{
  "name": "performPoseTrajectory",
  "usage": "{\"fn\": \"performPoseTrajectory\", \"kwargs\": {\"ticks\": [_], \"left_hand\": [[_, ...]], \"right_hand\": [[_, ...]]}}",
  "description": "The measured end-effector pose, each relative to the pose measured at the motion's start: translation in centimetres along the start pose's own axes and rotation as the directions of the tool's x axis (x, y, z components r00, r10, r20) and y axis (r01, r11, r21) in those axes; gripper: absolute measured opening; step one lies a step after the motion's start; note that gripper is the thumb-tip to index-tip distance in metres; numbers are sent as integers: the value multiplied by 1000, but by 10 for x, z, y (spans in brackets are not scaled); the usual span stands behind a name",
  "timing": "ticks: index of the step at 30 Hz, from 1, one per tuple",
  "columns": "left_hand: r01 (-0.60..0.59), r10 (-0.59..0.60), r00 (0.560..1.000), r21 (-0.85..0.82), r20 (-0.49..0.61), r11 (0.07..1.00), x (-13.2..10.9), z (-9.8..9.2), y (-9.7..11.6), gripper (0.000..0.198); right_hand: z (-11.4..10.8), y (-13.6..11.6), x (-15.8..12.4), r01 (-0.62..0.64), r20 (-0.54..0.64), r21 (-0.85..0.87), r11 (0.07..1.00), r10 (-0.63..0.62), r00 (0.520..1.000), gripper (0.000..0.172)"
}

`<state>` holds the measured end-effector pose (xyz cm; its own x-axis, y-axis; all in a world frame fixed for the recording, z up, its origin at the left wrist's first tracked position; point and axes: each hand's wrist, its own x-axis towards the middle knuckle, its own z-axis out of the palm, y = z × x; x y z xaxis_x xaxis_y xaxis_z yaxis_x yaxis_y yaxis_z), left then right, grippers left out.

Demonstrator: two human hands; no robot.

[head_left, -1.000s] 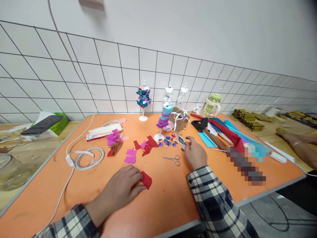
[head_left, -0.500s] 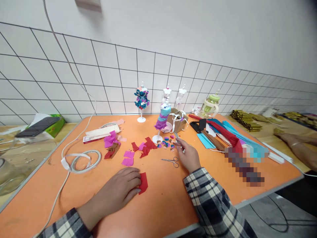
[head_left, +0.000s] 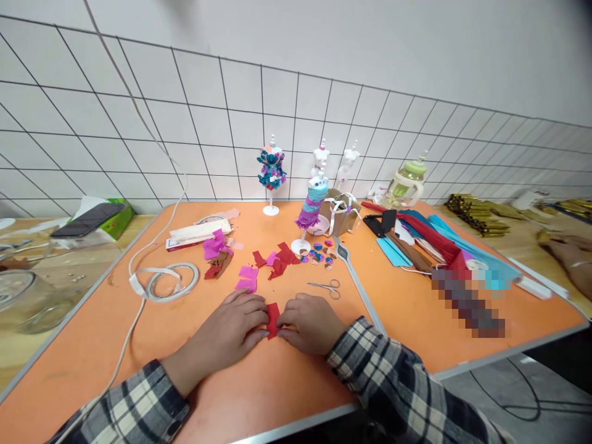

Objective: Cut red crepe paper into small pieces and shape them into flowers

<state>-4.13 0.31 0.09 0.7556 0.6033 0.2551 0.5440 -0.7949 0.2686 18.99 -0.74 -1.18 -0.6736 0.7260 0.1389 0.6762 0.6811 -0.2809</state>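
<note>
A small piece of red crepe paper [head_left: 273, 319] lies between my hands near the front of the table. My left hand [head_left: 234, 324] grips its left edge, fingers bent over it. On the opposite edge my right hand [head_left: 311, 322] pinches the paper, its thumb and fingertips together. Small scissors [head_left: 329, 288] lie just beyond my right hand, blades pointing left. Farther back are loose red paper scraps [head_left: 282, 262], pink paper squares [head_left: 247, 279] and several small coloured bits [head_left: 319, 253]. Behind these bits stands a mini dress form [head_left: 315, 200] wrapped in turquoise and purple.
Double-sided tape rolls [head_left: 173, 282] and a white cable [head_left: 123, 345] occupy the left side. Toward the back stand a flower-covered dress form [head_left: 271, 168], a paper bag [head_left: 345, 213] and a green-lidded bottle [head_left: 406, 182]. Crepe paper rolls [head_left: 435, 237] lie right; a co-worker's arm [head_left: 567, 250] rests beyond.
My right hand has come from beside the coloured bits down to the red paper and now grips its right edge. My left hand stays on the paper. The view has shifted slightly.
</note>
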Motion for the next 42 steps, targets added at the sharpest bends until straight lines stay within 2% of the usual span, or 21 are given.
{"fn": "performPoseTrajectory", "kwargs": {"ticks": [6,9,12,16,18,22,26,33,42], "left_hand": [[20,-20,1000,-8,5,1000,1,0,2,17],[31,-31,999,1,20,1000,0,0,1,15],[43,-44,999,34,32,998,-1,1,-1,13],[36,-35,996,5,-82,999,-3,2,5,19],[72,-73,992,-12,-100,997,-3,4,12,19],[150,-150,989,40,-4,988,-1,11,23,18],[192,-194,980,53,44,980,1,11,25,15],[274,-274,962,-10,2,962,1,11,24,8],[236,-237,972,49,11,971,2,11,24,15]], "right_hand": [[-6,-1,-2,-28,-90,42,999,32,995,22],[-1,-5,0,19,-52,25,1000,-17,999,21],[5,-8,2,-4,4,-8,1000,4,1000,22],[7,-10,2,-62,22,0,998,62,998,22],[5,-10,2,-67,38,7,998,66,997,22],[2,-9,2,-85,75,10,996,84,994,23],[3,-9,1,-111,75,13,994,110,991,23],[5,-12,0,-128,86,-4,992,128,988,25],[5,-10,0,-136,63,-22,990,137,989,20]]}}
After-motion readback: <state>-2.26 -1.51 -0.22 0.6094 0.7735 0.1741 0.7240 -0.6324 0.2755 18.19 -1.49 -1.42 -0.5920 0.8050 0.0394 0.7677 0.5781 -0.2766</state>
